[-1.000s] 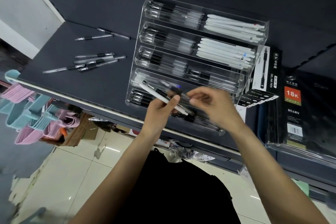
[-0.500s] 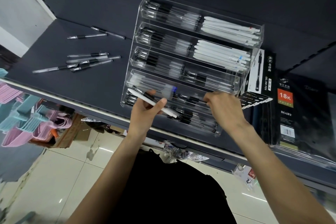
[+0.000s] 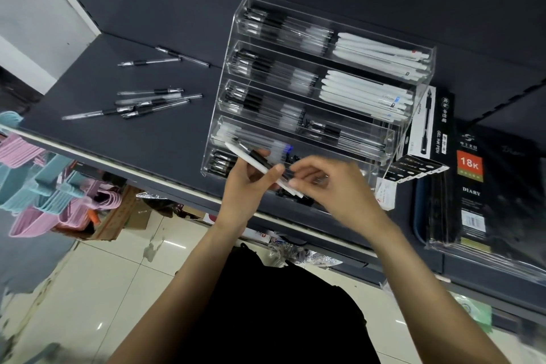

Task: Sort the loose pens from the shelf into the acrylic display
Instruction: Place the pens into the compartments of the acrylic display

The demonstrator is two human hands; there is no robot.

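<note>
"GEL INK PEN" printed down the side of a white pen box (image 3: 425, 124), "18K" on an orange square and "DIARY" beneath it, printed on a black notebook (image 3: 478, 186)

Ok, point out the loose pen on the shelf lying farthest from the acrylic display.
The clear pen at the shelf's front edge. Its tip reaches farther left than any other loose pen; the rest lie nearer the acrylic display.
</note>
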